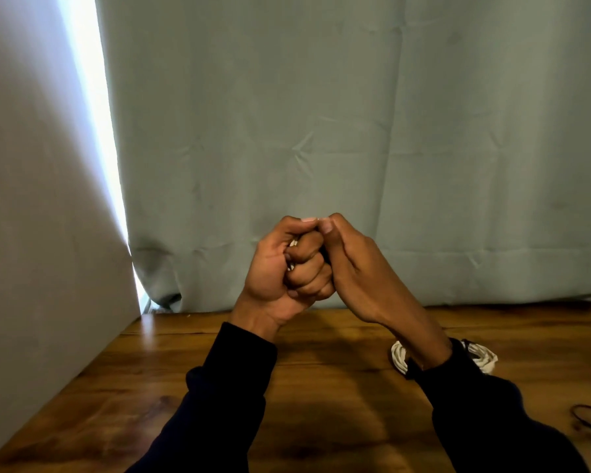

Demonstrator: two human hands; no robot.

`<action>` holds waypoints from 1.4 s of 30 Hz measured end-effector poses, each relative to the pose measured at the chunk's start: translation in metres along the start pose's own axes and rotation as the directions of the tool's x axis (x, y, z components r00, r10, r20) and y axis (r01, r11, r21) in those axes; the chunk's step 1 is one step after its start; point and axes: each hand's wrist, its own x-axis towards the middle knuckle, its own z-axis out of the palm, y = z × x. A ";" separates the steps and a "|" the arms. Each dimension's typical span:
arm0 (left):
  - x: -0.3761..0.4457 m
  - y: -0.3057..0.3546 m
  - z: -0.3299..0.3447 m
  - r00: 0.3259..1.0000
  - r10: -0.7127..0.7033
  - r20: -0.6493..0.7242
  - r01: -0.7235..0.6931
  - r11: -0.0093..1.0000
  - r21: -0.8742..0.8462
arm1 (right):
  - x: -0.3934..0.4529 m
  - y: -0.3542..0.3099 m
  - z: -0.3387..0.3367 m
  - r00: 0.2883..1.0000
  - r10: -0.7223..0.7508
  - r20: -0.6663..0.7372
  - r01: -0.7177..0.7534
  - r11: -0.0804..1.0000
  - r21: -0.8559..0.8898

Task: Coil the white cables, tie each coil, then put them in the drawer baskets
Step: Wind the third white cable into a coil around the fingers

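Seemingly midway: left hand (280,268) clenched round white cable (292,243), right hand (352,268) pressed against it, grip hidden. One coil (483,356) finished on table (321,370). Drawer baskets unseen.

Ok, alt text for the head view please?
Both bare hands, left hand fisted and right hand against it, clutch a barely visible white cable above the brown wooden table. A tied white cable coil lies behind the right wrist.
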 end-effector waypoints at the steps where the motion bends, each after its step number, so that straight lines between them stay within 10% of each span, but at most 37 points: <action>1: 0.000 -0.001 0.000 1.000 0.007 -0.003 -0.007 1.000 0.000 | 0.000 0.001 -0.001 0.999 -0.040 -0.024 0.038 0.996 -0.075; 8: -0.004 0.002 0.002 0.995 0.006 -0.101 -0.004 1.000 0.014 | -0.003 0.001 0.005 0.968 -0.174 -0.181 0.090 0.913 -0.397; 14: 0.006 0.001 0.015 0.849 0.105 -0.518 0.023 0.972 0.234 | -0.002 0.006 0.002 0.962 -0.082 -0.261 -0.019 0.932 -0.362; 21: 0.004 0.006 0.012 0.833 0.217 -0.510 0.157 0.789 0.593 | 0.003 0.006 -0.011 0.971 -0.029 -0.237 -0.069 0.916 -0.394; 30: 0.005 0.008 0.022 0.868 0.093 -0.487 0.098 0.931 0.353 | 0.001 0.006 -0.006 0.967 -0.040 -0.250 -0.017 0.975 -0.222; 42: 0.004 0.016 0.025 0.763 0.237 -0.602 0.164 0.829 0.535 | 0.004 -0.002 -0.044 0.980 0.175 0.099 -0.177 0.984 0.012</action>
